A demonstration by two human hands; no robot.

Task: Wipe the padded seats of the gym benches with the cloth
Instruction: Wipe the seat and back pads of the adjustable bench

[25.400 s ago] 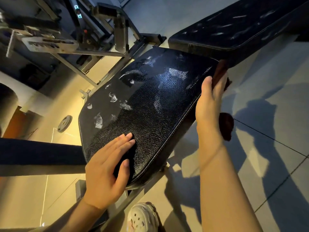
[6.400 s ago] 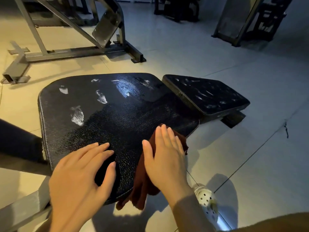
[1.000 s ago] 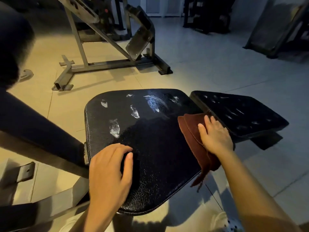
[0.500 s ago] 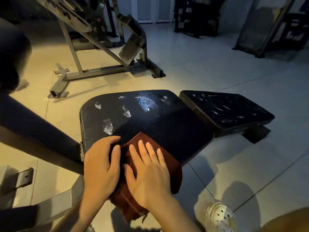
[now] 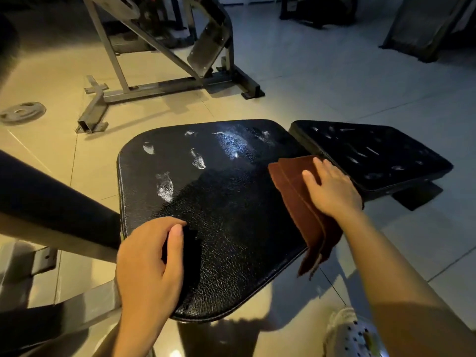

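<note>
A wide black padded seat point(image 5: 221, 202) with pale scuff marks fills the middle of the view. A second, smaller black pad point(image 5: 371, 155) lies just beyond its right end. My right hand point(image 5: 332, 186) presses flat on a folded brown cloth point(image 5: 296, 199) at the right edge of the wide seat, and part of the cloth hangs off the near edge. My left hand point(image 5: 149, 264) rests on the seat's near left corner, fingers loosely curled and holding nothing.
A grey metal machine frame point(image 5: 159, 86) stands on the tiled floor behind the seat. A weight plate point(image 5: 22, 112) lies on the floor at far left. A dark padded bar point(image 5: 51, 199) runs in from the left. My white shoe point(image 5: 353, 333) is at bottom right.
My right hand has slid the cloth from the near left part of the seat, beside my left hand, across to the seat's right edge. My left hand stayed at the near left corner.
</note>
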